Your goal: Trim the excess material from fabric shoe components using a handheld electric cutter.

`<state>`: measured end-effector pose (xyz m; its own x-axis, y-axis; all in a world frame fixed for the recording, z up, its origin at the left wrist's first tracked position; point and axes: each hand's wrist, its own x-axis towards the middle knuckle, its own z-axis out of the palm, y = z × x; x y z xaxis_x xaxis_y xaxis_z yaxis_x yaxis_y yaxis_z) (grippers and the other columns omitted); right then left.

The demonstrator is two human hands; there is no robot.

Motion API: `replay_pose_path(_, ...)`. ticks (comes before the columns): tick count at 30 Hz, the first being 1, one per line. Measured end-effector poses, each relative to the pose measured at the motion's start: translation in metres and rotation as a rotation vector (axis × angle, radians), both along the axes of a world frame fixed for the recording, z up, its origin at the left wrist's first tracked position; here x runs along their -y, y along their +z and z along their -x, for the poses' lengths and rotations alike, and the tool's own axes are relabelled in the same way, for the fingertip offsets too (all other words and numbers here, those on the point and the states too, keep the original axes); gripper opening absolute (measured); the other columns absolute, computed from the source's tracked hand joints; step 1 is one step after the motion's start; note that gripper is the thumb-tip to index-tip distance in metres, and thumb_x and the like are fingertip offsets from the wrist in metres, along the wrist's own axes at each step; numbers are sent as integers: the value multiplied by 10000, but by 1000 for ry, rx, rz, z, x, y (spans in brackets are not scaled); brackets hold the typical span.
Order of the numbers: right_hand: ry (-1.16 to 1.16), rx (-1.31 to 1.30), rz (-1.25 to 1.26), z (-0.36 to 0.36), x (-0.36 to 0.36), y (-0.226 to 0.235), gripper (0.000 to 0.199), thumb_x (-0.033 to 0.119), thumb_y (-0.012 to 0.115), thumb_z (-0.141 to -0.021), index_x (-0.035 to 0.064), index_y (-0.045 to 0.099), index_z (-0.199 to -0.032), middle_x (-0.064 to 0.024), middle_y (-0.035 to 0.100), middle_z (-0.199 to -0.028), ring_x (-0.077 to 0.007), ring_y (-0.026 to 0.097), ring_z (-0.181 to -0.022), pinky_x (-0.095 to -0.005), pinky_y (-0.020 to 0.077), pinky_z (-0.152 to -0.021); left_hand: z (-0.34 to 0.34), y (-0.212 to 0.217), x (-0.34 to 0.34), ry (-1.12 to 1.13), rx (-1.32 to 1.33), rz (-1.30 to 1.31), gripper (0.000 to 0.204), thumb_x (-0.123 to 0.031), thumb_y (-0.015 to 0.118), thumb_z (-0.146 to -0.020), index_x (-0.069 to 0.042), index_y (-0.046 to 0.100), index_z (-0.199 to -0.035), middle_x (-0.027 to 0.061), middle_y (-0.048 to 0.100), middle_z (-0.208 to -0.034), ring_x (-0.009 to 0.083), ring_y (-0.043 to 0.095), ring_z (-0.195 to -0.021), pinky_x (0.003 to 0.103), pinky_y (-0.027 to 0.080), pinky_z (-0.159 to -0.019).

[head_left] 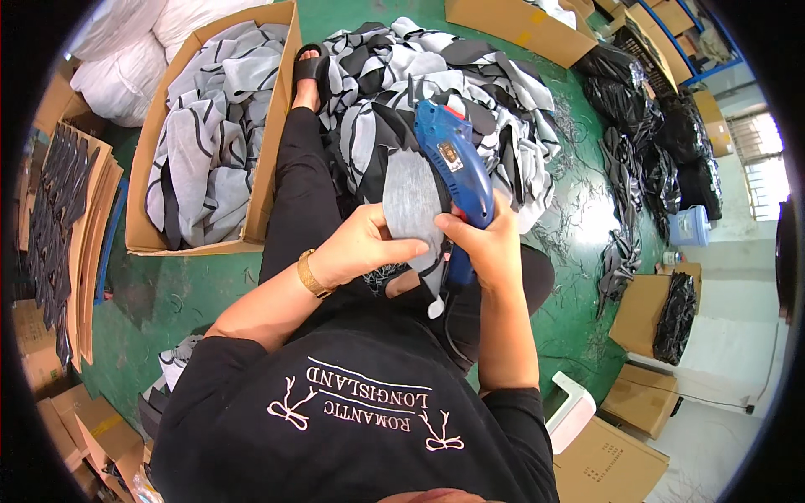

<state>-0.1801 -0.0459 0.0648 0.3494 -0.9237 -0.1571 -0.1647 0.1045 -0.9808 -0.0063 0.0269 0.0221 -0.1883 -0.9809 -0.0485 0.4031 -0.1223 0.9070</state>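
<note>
My right hand [493,243] is wrapped round the handle of a blue corded power tool [463,172] with a red part near its far end. The tool points away from me, over the fabric heap. My left hand [356,247] pinches a grey fabric piece [411,193] with a dark underside, its thumb lying across the lower part. That piece hangs right beside the tool, and I cannot tell whether the two touch. A small white tip [435,308] shows below the piece. Beyond my hands lies a large heap of grey and black fabric pieces [470,67].
At the left stands an open cardboard box [138,220] full of similar grey pieces. My sandalled foot [309,80] rests between box and heap. Black plastic bags [616,92] and cartons [641,398] line the right side, and a white stool [572,411] stands near. Thread scraps litter the green floor [189,293].
</note>
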Motion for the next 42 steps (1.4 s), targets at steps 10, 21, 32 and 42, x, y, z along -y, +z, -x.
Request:
replay_pose_path(10,46,261,-162,8,-5,-16,350,68,710,-687,-14,574,-999,-53,578,-736,-138,571,-634,-254,464,-607,-11,2,35,181,-394,-166,291,-120,642,-872,-38,587,-1147,37,648,-1063,138,622,-948,300,482,-850)
replay_pose_path(21,255,377,-461,68,-22,-52,377,171,753,-637,-13,540,-887,-65,510,-651,-168,517,-561,-291,452,-523,-28,6,36,267,-360,-99,329,-35,680,-822,-38,544,-1121,20,631,-989,119,613,-903,286,494,-824)
replay_pose_path(32,320,386,-602,64,-33,-53,353,177,761,-640,-14,569,-866,-80,553,-675,-168,540,-531,-270,456,-507,-24,7,33,122,-364,-77,351,-35,687,-822,-74,549,-1142,-4,631,-982,92,602,-899,266,479,-836)
replay_pose_path(42,312,651,-710,50,-34,-64,362,165,718,-658,13,490,-894,-21,399,-612,-134,415,-545,-261,387,-421,-15,10,27,75,-310,-34,379,-4,669,-829,-64,534,-1179,2,629,-1057,87,592,-956,258,472,-861)
